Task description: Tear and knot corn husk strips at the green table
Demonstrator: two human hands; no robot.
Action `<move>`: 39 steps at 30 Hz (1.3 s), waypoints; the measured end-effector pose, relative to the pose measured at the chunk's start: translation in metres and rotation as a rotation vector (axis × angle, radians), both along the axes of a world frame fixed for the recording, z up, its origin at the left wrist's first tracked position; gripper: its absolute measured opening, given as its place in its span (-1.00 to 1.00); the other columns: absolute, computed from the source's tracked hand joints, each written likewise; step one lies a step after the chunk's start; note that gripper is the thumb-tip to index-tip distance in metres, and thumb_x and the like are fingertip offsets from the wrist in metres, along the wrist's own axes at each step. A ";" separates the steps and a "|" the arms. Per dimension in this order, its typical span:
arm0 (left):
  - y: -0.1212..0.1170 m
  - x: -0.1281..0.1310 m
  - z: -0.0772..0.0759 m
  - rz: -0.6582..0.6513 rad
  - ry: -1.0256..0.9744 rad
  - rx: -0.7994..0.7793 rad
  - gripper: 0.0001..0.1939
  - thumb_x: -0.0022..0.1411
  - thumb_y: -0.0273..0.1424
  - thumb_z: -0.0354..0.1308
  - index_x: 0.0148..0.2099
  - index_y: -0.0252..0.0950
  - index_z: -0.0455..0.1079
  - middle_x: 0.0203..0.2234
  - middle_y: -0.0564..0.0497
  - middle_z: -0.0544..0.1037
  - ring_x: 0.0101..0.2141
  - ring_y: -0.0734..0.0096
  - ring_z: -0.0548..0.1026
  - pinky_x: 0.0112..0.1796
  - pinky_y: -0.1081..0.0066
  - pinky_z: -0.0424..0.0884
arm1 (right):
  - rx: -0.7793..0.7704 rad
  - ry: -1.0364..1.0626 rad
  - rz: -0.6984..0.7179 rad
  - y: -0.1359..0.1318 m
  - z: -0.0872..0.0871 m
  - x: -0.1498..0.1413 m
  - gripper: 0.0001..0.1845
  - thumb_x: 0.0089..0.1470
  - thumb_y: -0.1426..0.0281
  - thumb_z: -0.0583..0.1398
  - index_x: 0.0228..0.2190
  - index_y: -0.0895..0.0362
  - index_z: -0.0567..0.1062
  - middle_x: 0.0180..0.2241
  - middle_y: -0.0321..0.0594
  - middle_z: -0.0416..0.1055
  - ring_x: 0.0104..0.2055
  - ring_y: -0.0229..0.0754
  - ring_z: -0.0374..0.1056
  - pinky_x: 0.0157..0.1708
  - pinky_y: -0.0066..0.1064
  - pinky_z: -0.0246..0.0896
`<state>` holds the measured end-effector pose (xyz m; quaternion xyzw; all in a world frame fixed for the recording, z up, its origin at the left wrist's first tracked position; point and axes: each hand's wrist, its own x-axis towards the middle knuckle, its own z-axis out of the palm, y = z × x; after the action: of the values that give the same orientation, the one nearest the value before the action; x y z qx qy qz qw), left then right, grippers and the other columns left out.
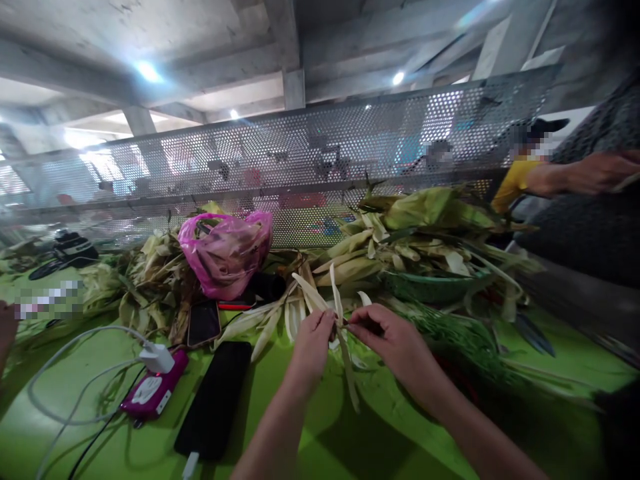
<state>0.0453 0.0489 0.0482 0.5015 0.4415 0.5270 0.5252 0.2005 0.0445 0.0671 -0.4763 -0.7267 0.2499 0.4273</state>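
Observation:
Pale strips of corn husk (349, 363) cross between my two hands above the green table, fanning out up and down. My left hand (315, 333) is closed, with thumb and fingers pinching the strips where they meet. From the other side my right hand (387, 333) pinches the same crossing with thumb and forefinger. Whether the strips are knotted there is hidden by my fingers. Just beyond my hands, more loose husk leaves (295, 312) lie on the table. A bundle of thin green strands (450, 330) lies right of my right hand.
A green basket (430, 287) heaped with husks stands at the back right. Behind the table runs a perforated metal screen (300, 160). A pink plastic bag (225, 253), black phone (215, 400) and purple power strip (155, 390) with cables are to the left. A co-worker's arm (580, 175) reaches in at right.

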 end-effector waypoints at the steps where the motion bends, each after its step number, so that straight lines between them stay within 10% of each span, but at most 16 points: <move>1: 0.000 0.000 -0.001 0.004 0.014 0.011 -0.66 0.21 -0.13 0.05 -0.48 -0.26 0.22 -0.64 0.18 0.12 -0.58 0.52 0.06 -0.50 0.46 -0.01 | 0.014 -0.024 -0.011 -0.001 0.001 0.000 -0.85 0.09 0.27 0.19 -0.40 0.08 0.48 -0.40 -0.24 0.45 -0.35 -0.15 0.36 -0.32 -0.36 0.22; 25: -0.013 0.010 0.010 -0.264 0.028 0.045 -0.60 0.11 -0.06 0.15 -0.51 -0.27 0.21 -0.61 0.17 0.10 -0.54 0.51 0.04 -0.45 0.43 0.00 | -0.235 0.470 -0.087 0.006 -0.002 0.003 -0.77 -0.07 0.22 0.28 -0.54 0.12 0.44 -0.58 -0.36 0.31 -0.51 -0.26 0.18 -0.47 -0.41 0.09; 33: -0.003 0.008 -0.003 -0.056 -0.152 -0.019 -0.63 0.15 -0.08 0.15 -0.36 -0.34 0.41 -0.58 0.09 0.34 -0.56 0.53 0.19 -0.50 0.47 0.06 | 0.191 0.066 -0.249 -0.008 0.014 0.006 -0.78 0.08 0.22 0.20 -0.28 0.09 0.50 -0.26 -0.21 0.44 -0.46 -0.24 0.24 -0.41 -0.39 0.15; 39: -0.001 0.007 -0.003 -0.046 -0.395 -0.074 -0.66 0.11 -0.16 0.23 -0.21 -0.34 0.49 -0.47 0.01 0.45 -0.48 0.50 0.33 -0.41 0.48 0.21 | -0.299 0.203 0.030 -0.007 0.000 -0.008 -0.73 0.12 0.15 0.14 -0.29 0.09 0.45 -0.46 -0.31 0.42 -0.61 -0.30 0.21 -0.62 -0.45 0.12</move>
<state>0.0525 0.0478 0.0453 0.3784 0.3374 0.5864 0.6318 0.1920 0.0371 0.0667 -0.4960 -0.6416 0.4081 0.4193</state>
